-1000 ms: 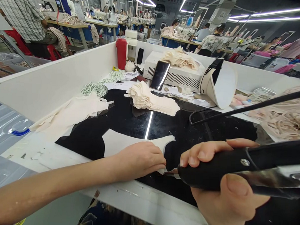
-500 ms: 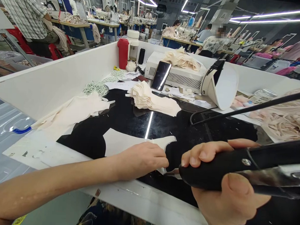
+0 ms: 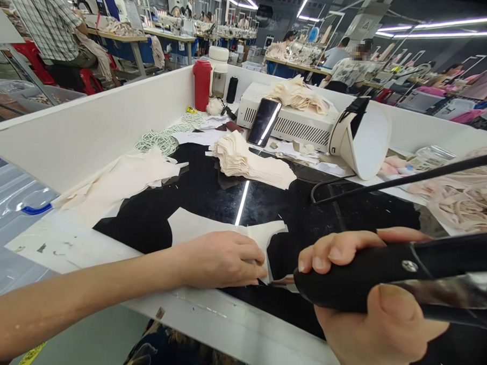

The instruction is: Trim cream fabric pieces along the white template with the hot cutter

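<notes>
A cut piece of off-white fabric [image 3: 197,226] lies flat on the black glossy tabletop [image 3: 145,221] in front of me. My left hand [image 3: 224,259] rests on its near right part, fingers bent and pressed together against the fabric; the fingertips are partly hidden. My right hand [image 3: 383,312] is wrapped round the thick black handle of a hand tool [image 3: 344,278] with a metal lever along its side. Its flat, narrow metal tip [image 3: 283,281] points left and meets the fabric's edge beside my left fingers. Its exact kind I cannot tell.
Behind the piece lies a stack of cream fabric pieces [image 3: 252,161]; more cream fabric [image 3: 126,177] lies left. Farther back are a phone [image 3: 264,121], a vented white box [image 3: 286,125], a red bottle [image 3: 201,86] and a white cone [image 3: 370,137]. A black cable [image 3: 421,174] crosses at right.
My left fingers have shifted slightly left and down on the fabric and straightened a little. The hand tool's tip stays at the fabric's edge; the whole view has moved slightly.
</notes>
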Tool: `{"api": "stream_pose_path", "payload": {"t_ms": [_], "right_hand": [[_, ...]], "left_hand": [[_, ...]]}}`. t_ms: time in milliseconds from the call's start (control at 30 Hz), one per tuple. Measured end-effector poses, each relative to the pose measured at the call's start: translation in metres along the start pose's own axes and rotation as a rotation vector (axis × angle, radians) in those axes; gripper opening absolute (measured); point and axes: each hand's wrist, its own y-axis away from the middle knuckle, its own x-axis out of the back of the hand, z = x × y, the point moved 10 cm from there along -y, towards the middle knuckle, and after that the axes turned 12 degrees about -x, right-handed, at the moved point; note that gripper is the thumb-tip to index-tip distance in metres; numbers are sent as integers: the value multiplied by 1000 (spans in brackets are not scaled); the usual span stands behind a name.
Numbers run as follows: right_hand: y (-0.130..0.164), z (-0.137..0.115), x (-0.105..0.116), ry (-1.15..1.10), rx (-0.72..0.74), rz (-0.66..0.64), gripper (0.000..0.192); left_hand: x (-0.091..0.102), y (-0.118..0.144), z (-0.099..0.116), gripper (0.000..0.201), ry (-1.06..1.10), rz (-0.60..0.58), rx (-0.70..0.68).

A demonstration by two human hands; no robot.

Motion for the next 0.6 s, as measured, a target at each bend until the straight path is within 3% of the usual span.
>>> {"api": "stream_pose_path", "payload": {"t_ms": [600], "right_hand": [[0,-2,-2,-10,15,-4,39]], "left_hand": [[-2,2,4,29,-45,5,-27]]}}
